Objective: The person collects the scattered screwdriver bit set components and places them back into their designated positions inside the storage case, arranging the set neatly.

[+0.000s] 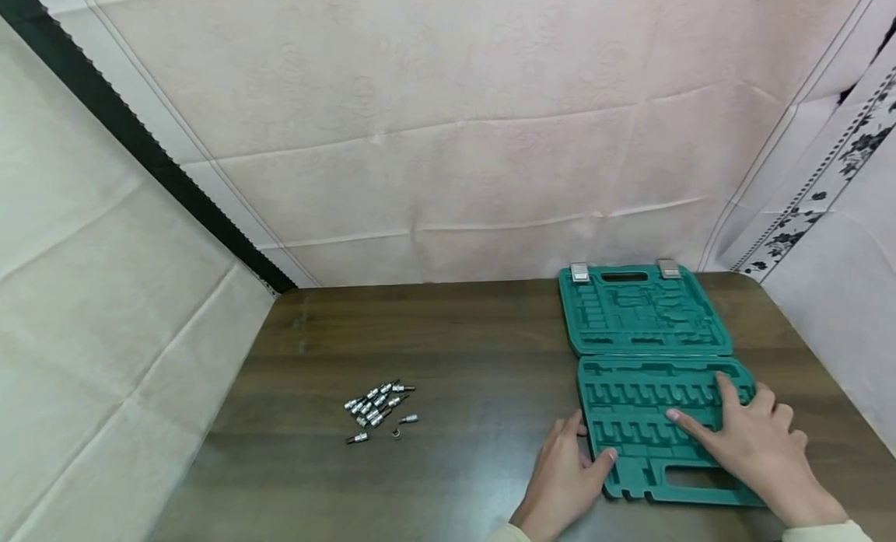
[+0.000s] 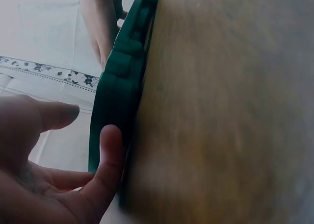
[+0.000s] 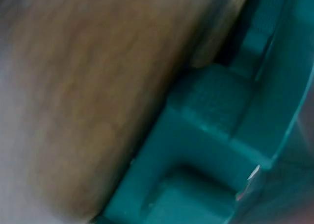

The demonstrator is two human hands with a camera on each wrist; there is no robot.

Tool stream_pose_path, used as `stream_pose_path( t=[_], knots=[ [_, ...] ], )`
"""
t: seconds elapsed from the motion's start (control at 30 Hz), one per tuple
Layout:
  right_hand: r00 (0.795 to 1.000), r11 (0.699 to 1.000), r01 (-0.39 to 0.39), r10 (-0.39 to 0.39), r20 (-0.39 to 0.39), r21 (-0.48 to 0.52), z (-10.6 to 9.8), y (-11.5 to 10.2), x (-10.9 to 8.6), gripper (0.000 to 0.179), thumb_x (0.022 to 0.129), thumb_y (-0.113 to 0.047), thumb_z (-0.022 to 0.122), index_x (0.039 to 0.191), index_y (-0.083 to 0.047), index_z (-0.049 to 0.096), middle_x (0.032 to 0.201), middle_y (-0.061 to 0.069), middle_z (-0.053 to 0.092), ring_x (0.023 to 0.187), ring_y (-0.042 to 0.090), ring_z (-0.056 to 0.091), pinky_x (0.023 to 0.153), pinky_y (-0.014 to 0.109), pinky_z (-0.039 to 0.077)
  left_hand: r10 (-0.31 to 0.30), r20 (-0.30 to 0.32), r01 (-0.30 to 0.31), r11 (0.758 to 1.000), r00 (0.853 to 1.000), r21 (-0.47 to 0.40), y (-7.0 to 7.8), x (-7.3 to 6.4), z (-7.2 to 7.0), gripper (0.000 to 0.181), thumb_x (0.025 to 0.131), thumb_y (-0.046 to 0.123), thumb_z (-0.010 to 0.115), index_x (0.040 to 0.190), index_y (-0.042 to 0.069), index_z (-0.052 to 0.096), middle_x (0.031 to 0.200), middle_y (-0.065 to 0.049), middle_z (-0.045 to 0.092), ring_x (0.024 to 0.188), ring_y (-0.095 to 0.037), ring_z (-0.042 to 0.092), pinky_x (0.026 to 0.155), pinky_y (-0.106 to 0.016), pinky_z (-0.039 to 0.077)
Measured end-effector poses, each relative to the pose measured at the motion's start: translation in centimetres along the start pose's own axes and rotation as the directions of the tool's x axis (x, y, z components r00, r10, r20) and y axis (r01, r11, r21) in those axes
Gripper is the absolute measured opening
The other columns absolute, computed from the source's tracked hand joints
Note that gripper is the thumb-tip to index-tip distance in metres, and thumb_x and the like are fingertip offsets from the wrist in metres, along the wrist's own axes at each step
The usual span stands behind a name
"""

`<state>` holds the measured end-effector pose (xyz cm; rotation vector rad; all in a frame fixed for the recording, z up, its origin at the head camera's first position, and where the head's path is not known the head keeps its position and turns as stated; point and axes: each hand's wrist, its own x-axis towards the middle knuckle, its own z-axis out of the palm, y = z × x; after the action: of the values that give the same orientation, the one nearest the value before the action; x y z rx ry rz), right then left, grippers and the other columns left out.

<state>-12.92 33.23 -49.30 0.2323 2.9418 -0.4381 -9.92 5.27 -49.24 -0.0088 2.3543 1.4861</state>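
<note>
A green plastic tool case [image 1: 633, 480] lies unfolded on the wooden table, its moulded slots facing up. At its near left edge is my left hand [image 1: 563, 476], fingertips against the outer side wall and thumb over the rim. In the left wrist view, that thumb stands apart from the case [image 2: 112, 101]. My right hand [image 1: 763, 445] is spread over the right side of the near half, thumb and index finger across the slots. The right wrist view is filled by the case wall [image 3: 196, 140]; the right fingers are hidden there.
Several small metal bit sockets [image 1: 378, 402] lie in a loose pile left of the case, with a small ring [image 1: 396, 434] beside them. The case's lid half [image 1: 647, 344] with two metal latches lies flat toward the back. Pale cloth [image 1: 448, 176] hangs behind the table [image 1: 448, 316].
</note>
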Motion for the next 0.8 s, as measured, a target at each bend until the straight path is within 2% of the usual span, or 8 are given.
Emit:
stream_pose_path(
  t=[0.07,0.17,0.27,0.4,0.57,0.67,0.8],
  knots=[
    [1.000,1.000,0.004,-0.004,0.001,0.006,-0.1,-0.3,0.0,0.126,0.091,-0.087,0.049,0.160,0.013,0.014,0.126,0.060,0.020,0.099,0.076,0.032,0.065,0.075,0.038,-0.012,-0.005,0.012,0.999,1.000,0.035,0.0,0.1,0.1,0.074,0.093,0.039,0.081,0.154,0.011,0.051,0.126,0.003,0.059,0.067,-0.009,0.056,0.064,-0.031,0.052],
    [1.000,1.000,0.006,-0.005,-0.026,0.020,-0.2,-0.7,-0.1,0.129,0.088,-0.086,0.054,0.159,0.014,0.014,0.125,0.060,0.021,0.097,0.072,0.034,0.064,0.072,0.039,-0.027,-0.010,0.028,0.993,1.000,0.113,0.2,0.2,0.3,0.081,0.091,0.045,0.083,0.156,0.011,0.049,0.134,-0.003,0.055,0.085,-0.017,0.065,0.079,-0.039,0.057],
    [0.999,0.998,-0.010,0.012,-0.044,0.058,-0.2,-0.8,-0.3,0.134,0.086,-0.084,0.060,0.160,0.014,0.007,0.129,0.062,0.017,0.100,0.073,0.032,0.066,0.073,0.039,-0.037,-0.013,0.038,0.982,0.999,0.186,0.4,0.2,0.5,0.086,0.090,0.048,0.083,0.157,0.009,0.047,0.138,-0.008,0.051,0.104,-0.027,0.067,0.089,-0.045,0.058],
    [0.997,0.990,-0.050,0.056,-0.044,0.131,-0.3,-0.7,-0.5,0.139,0.085,-0.081,0.067,0.162,0.010,-0.006,0.133,0.063,0.012,0.104,0.071,0.030,0.068,0.071,0.038,-0.044,-0.018,0.047,0.970,0.999,0.238,0.6,0.1,0.7,0.087,0.090,0.046,0.084,0.157,0.006,0.046,0.138,-0.010,0.048,0.102,-0.032,0.068,0.085,-0.043,0.060],
    [0.997,0.987,-0.074,0.075,-0.003,0.145,-0.3,-0.6,-0.2,0.143,0.084,-0.082,0.067,0.160,0.010,-0.012,0.129,0.064,0.018,0.102,0.068,0.031,0.068,0.069,0.040,-0.020,-0.040,0.031,0.958,0.999,0.285,0.7,0.0,0.5,0.085,0.091,0.046,0.083,0.156,0.005,0.046,0.140,-0.013,0.049,0.098,-0.031,0.069,0.081,-0.041,0.061],
    [0.997,0.987,-0.078,0.075,0.032,0.137,-0.2,-0.8,0.0,0.146,0.082,-0.084,0.066,0.160,0.012,-0.012,0.123,0.063,0.020,0.101,0.066,0.032,0.067,0.066,0.042,-0.001,-0.062,0.020,0.953,0.998,0.301,0.6,-0.1,0.3,0.085,0.091,0.046,0.083,0.155,0.002,0.047,0.146,-0.017,0.050,0.105,-0.036,0.070,0.082,-0.043,0.061],
    [0.997,0.988,-0.066,0.061,0.044,0.138,-0.1,-1.2,0.1,0.146,0.081,-0.085,0.066,0.160,0.012,-0.009,0.111,0.053,0.024,0.095,0.060,0.033,0.062,0.057,0.042,0.018,-0.084,0.010,0.946,0.996,0.325,0.6,-0.2,-0.2,0.086,0.090,0.046,0.084,0.154,0.000,0.050,0.152,-0.022,0.048,0.115,-0.040,0.068,0.086,-0.045,0.061]
  ],
)
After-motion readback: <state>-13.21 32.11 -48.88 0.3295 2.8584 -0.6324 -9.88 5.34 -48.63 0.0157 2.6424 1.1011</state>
